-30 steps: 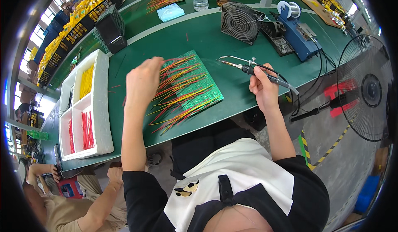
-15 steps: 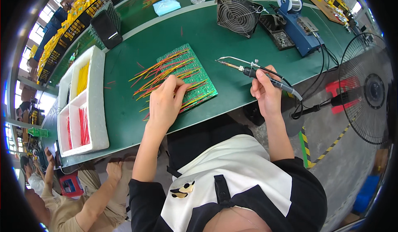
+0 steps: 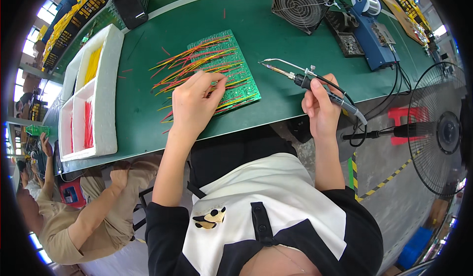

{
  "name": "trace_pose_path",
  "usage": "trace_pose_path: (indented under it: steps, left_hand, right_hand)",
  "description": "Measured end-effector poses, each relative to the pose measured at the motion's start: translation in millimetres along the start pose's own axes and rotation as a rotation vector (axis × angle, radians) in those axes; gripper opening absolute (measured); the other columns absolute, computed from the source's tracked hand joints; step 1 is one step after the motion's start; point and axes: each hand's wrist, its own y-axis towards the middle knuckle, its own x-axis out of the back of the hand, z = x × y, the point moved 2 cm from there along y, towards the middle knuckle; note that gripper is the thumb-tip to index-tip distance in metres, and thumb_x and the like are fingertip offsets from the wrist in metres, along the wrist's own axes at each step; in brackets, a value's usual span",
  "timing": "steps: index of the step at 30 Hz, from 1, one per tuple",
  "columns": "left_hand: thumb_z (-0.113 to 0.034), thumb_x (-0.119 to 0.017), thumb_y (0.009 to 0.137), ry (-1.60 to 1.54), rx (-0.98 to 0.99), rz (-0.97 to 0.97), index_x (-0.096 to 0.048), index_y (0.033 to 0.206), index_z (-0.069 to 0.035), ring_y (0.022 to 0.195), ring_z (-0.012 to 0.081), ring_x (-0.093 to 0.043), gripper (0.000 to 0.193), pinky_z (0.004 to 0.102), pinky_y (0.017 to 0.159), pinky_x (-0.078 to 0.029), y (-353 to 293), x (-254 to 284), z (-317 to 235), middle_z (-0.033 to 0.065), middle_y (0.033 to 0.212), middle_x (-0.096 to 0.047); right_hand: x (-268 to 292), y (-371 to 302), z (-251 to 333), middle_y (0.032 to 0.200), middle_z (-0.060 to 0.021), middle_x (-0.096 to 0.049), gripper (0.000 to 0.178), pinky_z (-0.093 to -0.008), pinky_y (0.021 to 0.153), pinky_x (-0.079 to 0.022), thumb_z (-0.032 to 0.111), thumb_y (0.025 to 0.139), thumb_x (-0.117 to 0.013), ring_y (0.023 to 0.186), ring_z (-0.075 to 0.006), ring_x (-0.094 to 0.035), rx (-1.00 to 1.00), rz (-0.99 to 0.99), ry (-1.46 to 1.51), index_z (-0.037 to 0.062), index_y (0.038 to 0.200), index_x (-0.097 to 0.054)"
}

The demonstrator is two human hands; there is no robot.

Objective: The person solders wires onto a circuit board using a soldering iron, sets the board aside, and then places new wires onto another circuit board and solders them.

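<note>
Circuit-board panel (image 3: 240, 54) under my left hand (image 3: 196, 102), soldering iron (image 3: 301, 81) in my right hand (image 3: 322, 109)

Head view. Green panel lies flat on the green-topped workbench (image 3: 167, 24), just ahead of me and left of the iron. Red and yellow wires (image 3: 180, 76) lie across it in rows, loose ends fanning out past its left side. My left hand is over the panel's near left part, thumb and fingers drawn together; cannot tell whether a wire is pinched between them.

My right hand is closed around the iron's handle, thumb along the top. Iron held near level, tip toward the panel but apart from it. Thin metal tube (image 3: 289, 62) arches above the tip.

Left on the bench: white foam tray (image 3: 109, 98) with compartments, yellow wires (image 3: 92, 66) in a far one, red wires (image 3: 88, 123) in a near one. Far right: square fan (image 3: 299, 6) with a wire grille, then a black holder (image 3: 349, 43) beside a blue soldering unit (image 3: 370, 34), with a solder spool (image 3: 373, 3) at its far end.

Off the bench to my right, a black pedestal fan (image 3: 447, 134) and a red stool (image 3: 400, 123). To my left, a seated co-worker (image 3: 61, 229) in a tan shirt.
</note>
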Motion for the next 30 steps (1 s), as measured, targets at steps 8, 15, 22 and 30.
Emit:
trace_pose_path:
  steps: [8, 15, 22, 30]
  left_hand:
    - [-0.003, -0.068, 0.072, -0.104, 0.027, -0.005, -0.064, 0.076, -0.005, 0.048, 0.0150, -0.045, 0.006, 0.0278, 0.046, -0.037, -5.7, -10.6, 6.0, 0.0038, 0.058, -0.050]
    - [-0.001, -0.067, 0.071, -0.118, 0.022, 0.008, -0.064, 0.076, -0.004, 0.048, 0.0150, -0.046, 0.006, 0.0279, 0.046, -0.037, -7.1, -9.7, 6.4, 0.0043, 0.058, -0.050]
    - [0.001, -0.068, 0.071, -0.138, -0.024, -0.015, -0.066, 0.079, -0.002, 0.047, 0.0120, -0.041, 0.008, 0.0254, 0.045, -0.033, -8.5, -13.6, 7.9, 0.0040, 0.055, -0.046]
    - [-0.005, -0.066, 0.074, -0.011, -0.078, 0.019, -0.064, 0.081, -0.007, 0.053, 0.0210, -0.055, 0.007, 0.0313, 0.048, -0.045, -9.4, -11.9, 9.3, 0.0049, 0.063, -0.055]
  right_hand:
    - [0.1, 1.1, -1.1, 0.052, -0.0059, -0.050, 0.019, -0.0193, 0.034, -0.030, 0.011, 0.085, -0.060, 0.036, -0.0073, -0.039, 0.002, -0.015, -0.051, 0.0061, 0.079, -0.043]
    - [-0.7, 0.7, -1.5, 0.054, -0.0076, -0.052, 0.019, -0.0200, 0.035, -0.034, 0.012, 0.085, -0.060, 0.037, -0.0087, -0.043, 0.011, -0.026, -0.037, 0.0059, 0.079, -0.043]
    - [2.7, -0.6, -2.8, 0.055, -0.0089, -0.053, 0.018, -0.0204, 0.035, -0.035, 0.011, 0.085, -0.059, 0.038, -0.0099, -0.045, 0.032, 0.004, -0.074, 0.0041, 0.080, -0.044]
    - [-0.5, 0.4, -1.7, 0.055, -0.0089, -0.053, 0.018, -0.0201, 0.035, -0.036, 0.010, 0.085, -0.060, 0.039, -0.0098, -0.045, 0.012, 0.017, -0.076, 0.0032, 0.081, -0.045]
